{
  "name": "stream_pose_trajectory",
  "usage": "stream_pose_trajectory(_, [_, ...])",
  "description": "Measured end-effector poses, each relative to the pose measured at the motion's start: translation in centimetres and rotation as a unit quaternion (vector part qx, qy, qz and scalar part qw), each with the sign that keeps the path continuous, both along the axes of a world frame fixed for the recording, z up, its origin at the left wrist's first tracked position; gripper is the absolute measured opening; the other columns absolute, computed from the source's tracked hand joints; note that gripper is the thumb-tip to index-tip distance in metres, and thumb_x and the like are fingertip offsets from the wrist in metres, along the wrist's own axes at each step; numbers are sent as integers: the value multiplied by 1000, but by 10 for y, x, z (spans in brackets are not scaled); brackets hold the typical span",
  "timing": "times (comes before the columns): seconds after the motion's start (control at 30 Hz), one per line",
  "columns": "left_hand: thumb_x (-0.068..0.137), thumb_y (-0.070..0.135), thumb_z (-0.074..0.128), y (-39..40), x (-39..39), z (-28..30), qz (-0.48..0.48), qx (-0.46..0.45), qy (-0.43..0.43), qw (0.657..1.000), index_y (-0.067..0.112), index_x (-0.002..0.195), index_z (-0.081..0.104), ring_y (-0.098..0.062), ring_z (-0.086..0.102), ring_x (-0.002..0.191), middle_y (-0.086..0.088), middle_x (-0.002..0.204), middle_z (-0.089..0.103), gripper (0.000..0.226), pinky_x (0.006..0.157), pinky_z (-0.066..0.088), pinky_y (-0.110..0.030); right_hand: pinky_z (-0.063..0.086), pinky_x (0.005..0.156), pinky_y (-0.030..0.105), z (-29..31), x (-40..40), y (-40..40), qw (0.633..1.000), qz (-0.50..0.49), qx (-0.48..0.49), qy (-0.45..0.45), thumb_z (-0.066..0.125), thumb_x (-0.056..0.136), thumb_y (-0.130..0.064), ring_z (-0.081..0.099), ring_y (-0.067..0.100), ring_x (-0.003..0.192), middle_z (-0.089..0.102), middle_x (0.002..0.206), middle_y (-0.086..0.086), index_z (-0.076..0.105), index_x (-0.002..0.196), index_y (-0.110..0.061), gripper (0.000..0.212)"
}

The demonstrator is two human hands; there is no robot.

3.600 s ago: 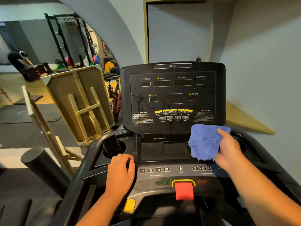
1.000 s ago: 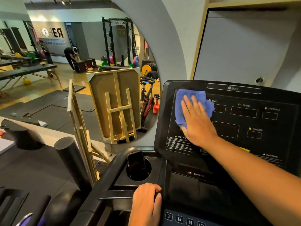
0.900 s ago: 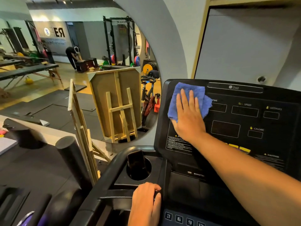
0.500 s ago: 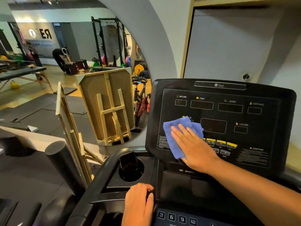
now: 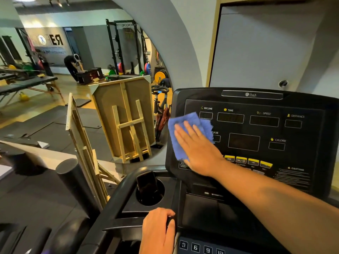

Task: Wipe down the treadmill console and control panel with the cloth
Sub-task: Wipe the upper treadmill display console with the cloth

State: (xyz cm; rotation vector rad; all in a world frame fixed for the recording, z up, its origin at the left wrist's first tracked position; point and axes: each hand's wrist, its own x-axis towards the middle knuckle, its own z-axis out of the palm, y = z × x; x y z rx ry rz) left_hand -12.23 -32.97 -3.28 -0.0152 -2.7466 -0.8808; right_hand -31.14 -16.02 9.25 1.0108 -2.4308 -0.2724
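Right hand [image 5: 197, 147] pressed cloth [image 5: 180, 133] flat-fingered on console [image 5: 300, 182] left edge; should keep even pressure, sweep rightward; left hand [image 5: 158, 230] gripped frame [image 5: 126, 219].

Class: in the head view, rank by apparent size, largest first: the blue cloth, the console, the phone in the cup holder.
1. console
2. blue cloth, partly under the right hand
3. phone, lower part hidden in the holder

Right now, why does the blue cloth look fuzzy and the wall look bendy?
Head view: the cloth under the right hand is smeared by motion blur; the wide-angle lens curves the wall; the console lettering stays readable.
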Motion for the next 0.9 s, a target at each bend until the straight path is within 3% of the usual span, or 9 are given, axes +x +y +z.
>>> stream_pose_trajectory(0.07, [78,40,48,0,-5,5,-2,-11,-47,999,49,97,61,17,44,78,39,84,40,25,74,34,-11,8,125,47,-8,2,20,997,46,48,-24,53,88,-42,-3,29,154,2,168,8,10,159,-9,89])
stream_pose_trajectory(0.13, [84,43,44,0,-7,14,-13,-23,-70,997,53,105,56,14,47,91,39,96,44,26,86,31,-13,7,124,45,-1,-5,29,997,52,58,-20,54,86,-36,-1,28,154,3,167,8,10,158,-8,89])
stream_pose_trajectory(0.23, [94,36,47,0,-10,17,-15,-31,-88,996,43,123,57,1,48,121,23,126,53,31,102,32,-17,4,124,45,37,-26,10,998,-43,-28,39,57,88,-37,5,34,153,8,166,16,12,157,-2,90])
stream_pose_trajectory(0.37, [95,37,46,-1,-8,17,-21,-38,-101,994,42,123,58,1,46,124,20,131,55,31,105,27,-16,4,125,49,67,-39,-27,983,-122,-131,38,51,93,-44,-3,35,154,2,167,15,8,158,-4,87])
stream_pose_trajectory(0.6, [95,33,44,-3,-15,20,-53,-26,-112,992,33,124,61,-7,53,122,12,128,60,33,106,34,-20,7,124,50,17,-13,-2,997,49,51,-9,53,91,-42,-7,31,154,0,168,8,8,159,-12,87])
stream_pose_trajectory(0.63, [92,36,45,-2,-11,17,-54,-28,-104,993,34,119,63,-6,55,116,14,121,62,32,106,38,-28,7,124,48,12,-7,10,997,55,57,-20,54,92,-40,-7,29,154,0,168,7,8,159,-12,86])
stream_pose_trajectory(0.7, [82,42,47,-2,0,6,-29,1,-42,999,38,102,66,-2,58,97,20,102,63,28,90,50,-35,3,124,43,-3,5,36,996,56,56,-45,53,93,-37,-7,24,154,-1,168,6,7,160,-14,84])
stream_pose_trajectory(0.77, [78,45,45,-1,6,-1,-12,20,-2,1000,38,97,66,-1,57,89,20,95,63,29,83,48,-30,-1,124,39,-16,18,62,996,41,42,-64,54,94,-35,-7,20,155,0,168,4,8,160,-15,83])
stream_pose_trajectory(0.9, [80,46,40,1,5,3,-5,23,20,1000,37,101,66,4,47,94,23,101,58,34,87,35,-23,6,123,43,-37,43,88,997,-14,12,-69,54,89,-41,-1,24,155,6,168,6,12,159,-11,87])
